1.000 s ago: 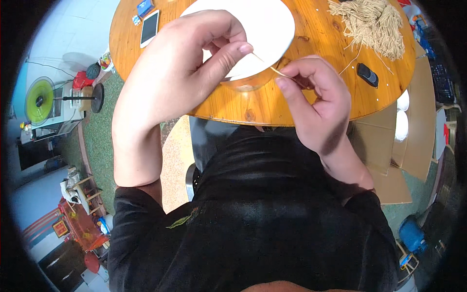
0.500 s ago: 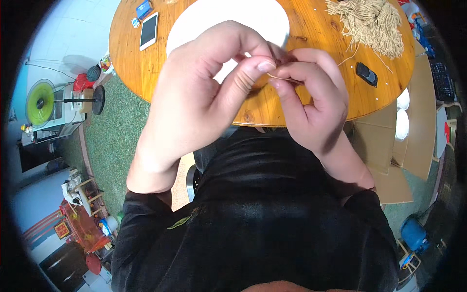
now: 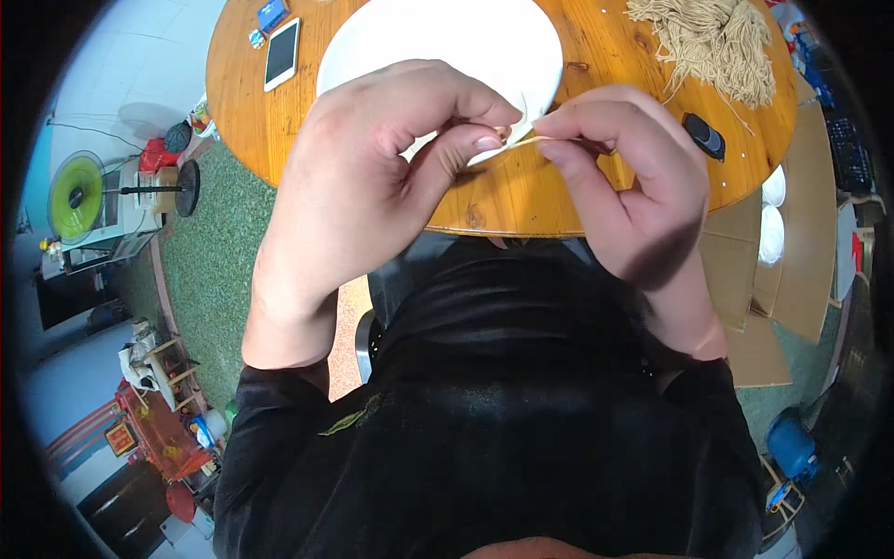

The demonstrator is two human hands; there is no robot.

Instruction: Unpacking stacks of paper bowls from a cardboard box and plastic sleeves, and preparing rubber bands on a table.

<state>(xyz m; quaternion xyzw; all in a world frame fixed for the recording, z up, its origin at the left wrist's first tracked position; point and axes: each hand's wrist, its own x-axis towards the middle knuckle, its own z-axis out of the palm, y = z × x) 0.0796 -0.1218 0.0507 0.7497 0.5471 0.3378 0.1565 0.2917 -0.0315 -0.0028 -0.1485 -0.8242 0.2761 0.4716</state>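
Observation:
A short length of tan cord (image 3: 522, 143) stretches between my two hands, above the near edge of the round wooden table. My left hand (image 3: 363, 168) pinches one end between thumb and forefinger, together with a small brownish bit that is mostly hidden. On the other side, my right hand (image 3: 643, 177) grips the cord with thumb and fingertips. Behind my left hand lies a large white round plate or board (image 3: 447, 37). A loose heap of beige yarn strands (image 3: 712, 51) rests at the far right of the table.
The wooden table (image 3: 521, 210) also carries a white phone (image 3: 282, 54) and a blue box (image 3: 272, 15) at the left, and a small black device (image 3: 703, 137) at the right. Cardboard (image 3: 736, 256) stands by the right edge. A green fan (image 3: 78, 196) is at far left.
My right hand has moved right, away from my left, so more of the cord shows between them. My left hand has shifted slightly down and left.

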